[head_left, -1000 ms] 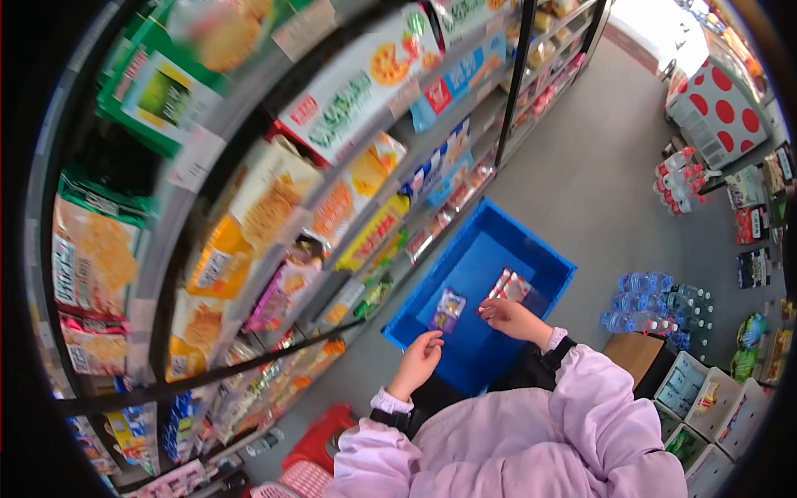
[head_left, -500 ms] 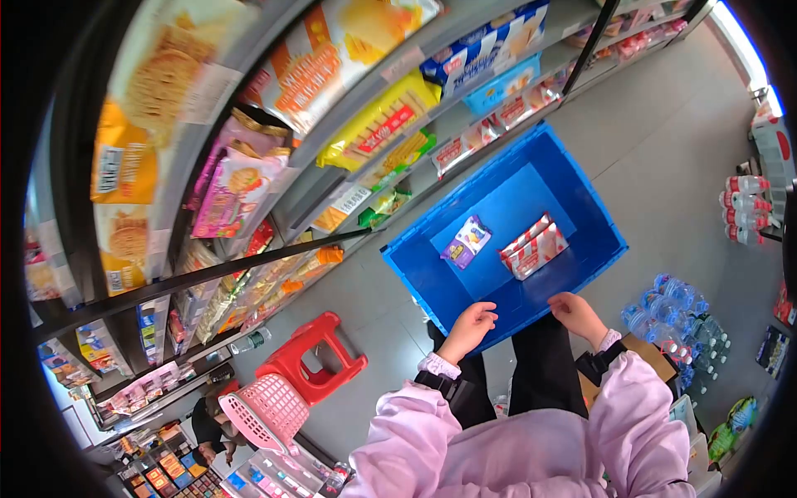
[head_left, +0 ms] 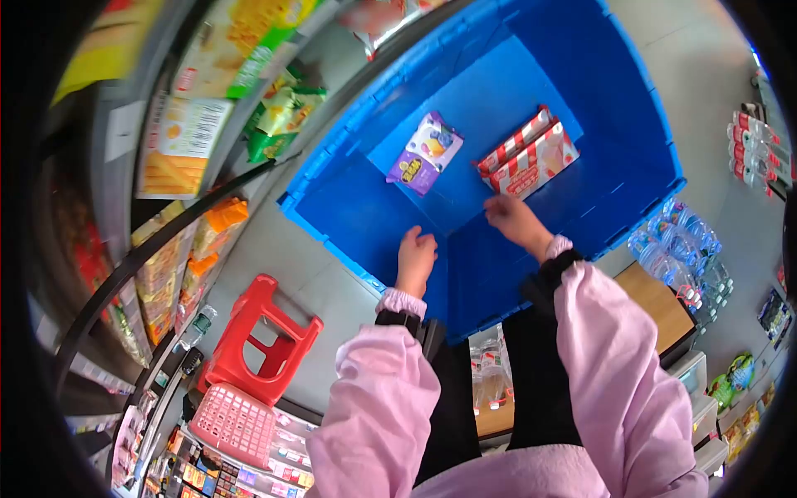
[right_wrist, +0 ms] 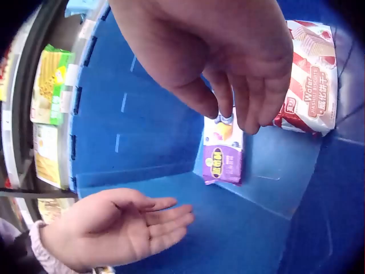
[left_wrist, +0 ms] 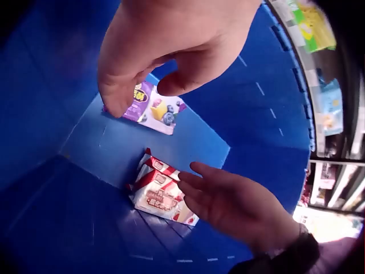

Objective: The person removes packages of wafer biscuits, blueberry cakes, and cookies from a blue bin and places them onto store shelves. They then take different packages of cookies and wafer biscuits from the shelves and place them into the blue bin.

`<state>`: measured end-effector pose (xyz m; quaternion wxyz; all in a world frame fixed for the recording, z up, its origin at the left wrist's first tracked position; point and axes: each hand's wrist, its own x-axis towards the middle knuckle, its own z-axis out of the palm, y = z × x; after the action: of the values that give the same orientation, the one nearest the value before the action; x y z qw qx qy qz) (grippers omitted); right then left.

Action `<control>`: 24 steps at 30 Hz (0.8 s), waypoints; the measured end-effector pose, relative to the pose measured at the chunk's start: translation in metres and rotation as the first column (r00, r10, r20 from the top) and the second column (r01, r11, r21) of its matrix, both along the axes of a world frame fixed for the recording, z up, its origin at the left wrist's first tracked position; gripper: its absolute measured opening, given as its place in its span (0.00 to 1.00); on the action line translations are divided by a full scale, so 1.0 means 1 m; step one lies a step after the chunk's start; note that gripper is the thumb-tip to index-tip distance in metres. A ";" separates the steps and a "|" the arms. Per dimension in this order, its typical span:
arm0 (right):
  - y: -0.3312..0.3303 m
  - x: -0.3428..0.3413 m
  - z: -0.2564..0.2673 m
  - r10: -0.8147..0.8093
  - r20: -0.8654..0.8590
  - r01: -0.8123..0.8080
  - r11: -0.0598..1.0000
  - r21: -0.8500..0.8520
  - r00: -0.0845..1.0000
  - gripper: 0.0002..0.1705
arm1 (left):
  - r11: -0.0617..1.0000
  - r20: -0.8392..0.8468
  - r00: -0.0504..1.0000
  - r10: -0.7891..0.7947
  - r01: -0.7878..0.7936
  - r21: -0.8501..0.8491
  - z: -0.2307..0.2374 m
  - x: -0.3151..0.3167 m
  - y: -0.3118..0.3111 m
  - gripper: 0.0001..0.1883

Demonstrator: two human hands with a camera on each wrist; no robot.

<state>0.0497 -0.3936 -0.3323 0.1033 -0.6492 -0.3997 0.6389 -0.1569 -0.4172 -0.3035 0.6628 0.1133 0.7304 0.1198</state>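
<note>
A deep blue plastic crate (head_left: 332, 195) stands on the floor in front of the person. Inside it lie a purple-and-white snack packet (head_left: 425, 153) printed with blueberries and, to its right, red-and-white wafer biscuit packets (head_left: 531, 162), one beside the other. Over the near left part of the crate, the left hand (head_left: 417, 261) is held with loosely bent fingers and nothing in it. The right hand (head_left: 516, 220) hovers just short of the wafer packets, its relaxed fingers also holding nothing. In the left wrist view, the left hand (left_wrist: 182, 45) partly covers the purple packet.
Shelves of packaged snacks (head_left: 191, 124) run along the left, close to the crate. A red plastic stool (head_left: 257, 340) and a pink basket (head_left: 237, 423) stand at lower left. Bottled water (head_left: 681, 241) and a cardboard box (head_left: 652, 307) are on the right.
The view has moved closer over the crate, which now looks larger. Both hands have come from its near edge to above its inside. The packets still lie on the crate's bottom.
</note>
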 end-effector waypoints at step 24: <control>0.070 -0.016 -0.119 0.127 0.280 -0.205 0.940 0.271 0.951 0.16 | 0.879 0.073 0.901 0.428 -0.433 0.198 -0.151 0.006 0.033 0.16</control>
<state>0.0338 -0.3240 -0.4514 0.0918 -0.6677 -0.5548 0.4878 -0.1508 -0.3838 -0.4544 0.6137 0.0155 0.7116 0.3416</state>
